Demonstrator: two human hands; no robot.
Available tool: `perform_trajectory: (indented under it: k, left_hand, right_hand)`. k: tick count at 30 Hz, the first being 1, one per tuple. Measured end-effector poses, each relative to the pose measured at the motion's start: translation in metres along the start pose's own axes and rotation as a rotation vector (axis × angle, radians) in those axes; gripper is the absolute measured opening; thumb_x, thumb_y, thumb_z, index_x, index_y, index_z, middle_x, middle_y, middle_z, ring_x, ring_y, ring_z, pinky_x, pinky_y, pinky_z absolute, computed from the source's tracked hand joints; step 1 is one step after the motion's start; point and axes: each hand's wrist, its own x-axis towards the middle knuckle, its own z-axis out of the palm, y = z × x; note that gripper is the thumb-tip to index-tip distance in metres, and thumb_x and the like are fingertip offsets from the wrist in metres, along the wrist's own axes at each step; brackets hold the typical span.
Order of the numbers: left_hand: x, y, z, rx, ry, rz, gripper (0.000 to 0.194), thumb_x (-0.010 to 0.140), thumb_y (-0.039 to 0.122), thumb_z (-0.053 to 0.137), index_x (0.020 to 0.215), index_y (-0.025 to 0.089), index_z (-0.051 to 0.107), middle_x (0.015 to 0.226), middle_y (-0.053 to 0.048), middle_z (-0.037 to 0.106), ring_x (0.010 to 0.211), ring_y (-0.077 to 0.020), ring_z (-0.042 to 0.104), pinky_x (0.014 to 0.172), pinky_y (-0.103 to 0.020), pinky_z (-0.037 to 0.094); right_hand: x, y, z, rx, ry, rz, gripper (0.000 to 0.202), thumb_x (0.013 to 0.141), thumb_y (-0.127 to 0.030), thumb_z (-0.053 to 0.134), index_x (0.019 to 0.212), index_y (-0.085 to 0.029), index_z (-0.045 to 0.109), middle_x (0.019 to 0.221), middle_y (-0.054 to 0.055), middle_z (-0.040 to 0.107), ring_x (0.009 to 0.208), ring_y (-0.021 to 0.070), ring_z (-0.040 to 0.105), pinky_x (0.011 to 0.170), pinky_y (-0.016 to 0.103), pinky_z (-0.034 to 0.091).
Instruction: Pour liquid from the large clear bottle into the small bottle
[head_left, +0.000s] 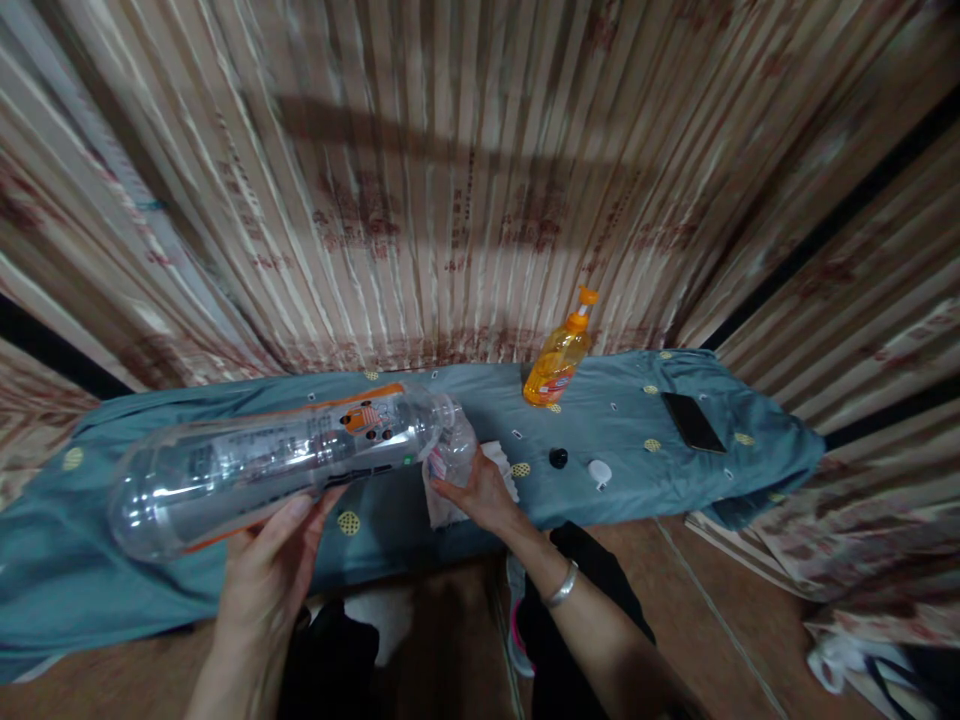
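Clear plastic bottle [262, 465], held sideways above the teal tablecloth [405, 545], left of centre.
Left hand [277, 550]: grasping its underside, fingers partly hidden behind. Right hand [480, 490]: gripping the narrow end, contact blurred. White cloth [442, 508]: partly covered by that hand. Beyond: white cap [599, 471], black cap [559, 458], orange pump bottle [557, 365], label too small to read.

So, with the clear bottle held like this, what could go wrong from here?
The large clear bottle lies nearly level across the left hand, with the right hand at its neck end; its smooth side might slip or roll. The black piece and white piece lie loose beyond the right wrist, so a sweep could scatter them.
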Motion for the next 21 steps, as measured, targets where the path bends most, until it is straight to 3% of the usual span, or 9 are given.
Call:
perform_trajectory:
  k: [10, 16, 21]
  left_hand:
    - [-0.0004, 0.0004, 0.0012, -0.023, -0.020, 0.022, 0.029, 0.049, 0.027, 0.088, 0.067, 0.025, 0.066, 0.093, 0.001, 0.074, 0.120, -0.0313, 0.056, 0.104, -0.053, 0.045]
    - [-0.0013, 0.0015, 0.0026, -0.035, -0.003, -0.023, 0.038, 0.044, 0.028, 0.091, 0.074, 0.023, 0.067, 0.092, 0.001, 0.074, 0.118, -0.0304, 0.057, 0.100, -0.047, 0.049]
    - [-0.0024, 0.0018, 0.0031, -0.015, 0.001, 0.001, 0.041, 0.042, 0.031, 0.092, 0.075, 0.023, 0.068, 0.099, -0.001, 0.074, 0.118, -0.0322, 0.057, 0.101, -0.051, 0.049]
  right_hand:
    - [-0.0003, -0.0009, -0.0014, 0.015, 0.001, -0.008, 0.062, 0.069, -0.032, 0.076, 0.125, -0.020, 0.052, 0.113, 0.008, 0.070, 0.105, 0.0267, 0.067, 0.089, 0.040, 0.055]
    - [-0.0001, -0.0045, -0.0025, 0.000, 0.003, -0.003, 0.065, 0.069, -0.031, 0.075, 0.128, -0.018, 0.051, 0.114, 0.009, 0.070, 0.105, 0.0273, 0.067, 0.091, 0.042, 0.054]
    - [0.0000, -0.0037, -0.0024, 0.033, 0.000, -0.012, 0.064, 0.070, -0.032, 0.075, 0.127, -0.019, 0.052, 0.114, 0.008, 0.070, 0.106, 0.0254, 0.067, 0.093, 0.039, 0.054]
